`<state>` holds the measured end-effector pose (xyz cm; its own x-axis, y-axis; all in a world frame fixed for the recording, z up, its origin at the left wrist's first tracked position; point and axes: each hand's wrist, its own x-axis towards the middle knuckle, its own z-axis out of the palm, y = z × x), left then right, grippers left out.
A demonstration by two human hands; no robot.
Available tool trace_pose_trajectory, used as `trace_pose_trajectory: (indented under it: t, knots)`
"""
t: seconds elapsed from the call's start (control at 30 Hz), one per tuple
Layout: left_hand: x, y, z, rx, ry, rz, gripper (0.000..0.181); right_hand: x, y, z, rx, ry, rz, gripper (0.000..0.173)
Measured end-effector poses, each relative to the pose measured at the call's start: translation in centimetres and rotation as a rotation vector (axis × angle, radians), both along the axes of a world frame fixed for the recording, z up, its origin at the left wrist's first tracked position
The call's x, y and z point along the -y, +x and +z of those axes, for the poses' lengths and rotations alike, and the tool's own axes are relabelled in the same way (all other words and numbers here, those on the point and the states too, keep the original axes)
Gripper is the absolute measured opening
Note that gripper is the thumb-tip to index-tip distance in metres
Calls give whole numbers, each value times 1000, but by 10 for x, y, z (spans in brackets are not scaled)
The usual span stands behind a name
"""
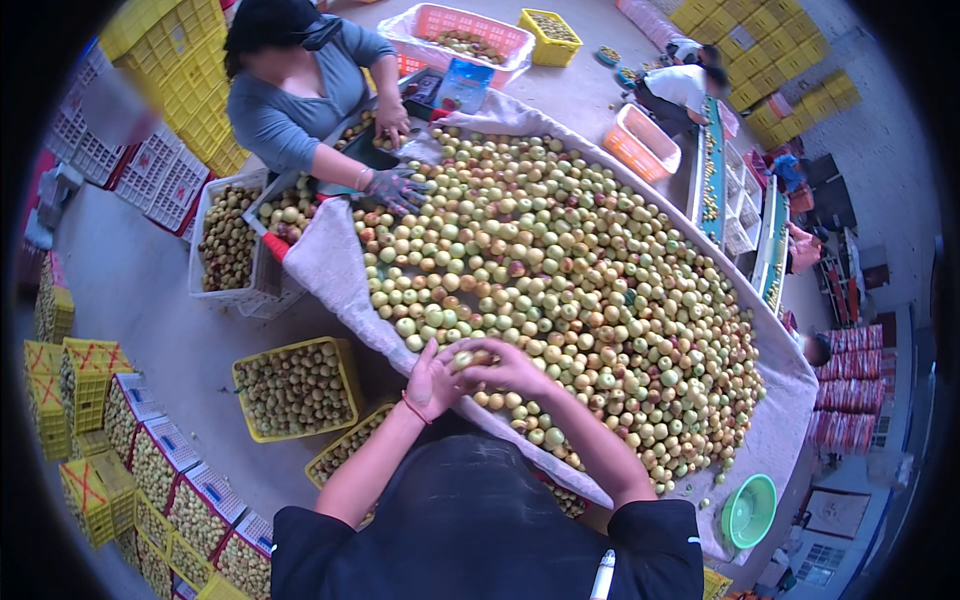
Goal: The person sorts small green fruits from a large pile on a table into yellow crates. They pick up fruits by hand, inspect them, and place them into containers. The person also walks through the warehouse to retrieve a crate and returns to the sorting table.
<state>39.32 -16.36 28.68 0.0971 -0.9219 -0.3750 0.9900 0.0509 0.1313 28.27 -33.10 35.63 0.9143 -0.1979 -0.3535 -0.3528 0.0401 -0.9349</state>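
A broad heap of small round jujubes [570,262], yellow-green with some reddish skins, covers the cloth-lined sorting table before me. My left hand [435,384], with a red cord at its wrist, is cupped palm up at the table's near edge. From the right, my right hand [514,367] curves over to meet it. A few jujubes [469,360] show between the fingers of both hands, just above the heap; how many is hidden. Pale patterned cloth [330,262] hangs over the table's edge.
Across the table's left end a co-worker's gloved hand [394,191] touches the heap. A yellow crate [300,386] and a white crate [229,240], both full of jujubes, stand at the left. A green basin [750,510] sits at the table's right corner. Conveyors [712,172] run farther back.
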Motion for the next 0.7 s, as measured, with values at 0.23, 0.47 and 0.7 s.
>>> trace_pose_trajectory:
  t: [0.23,0.47,0.7]
  knots:
    - [-98,29,-21,-256,-168,427,49,-101,60,22,410,-830,228,63]
    - [-178,216,-43,-68,-78,822,53,-76,25,8,41,-525,176,51]
    - [-260,366,-133,372,1214,668,104,-42,-38,-4,-78,-622,-70,36]
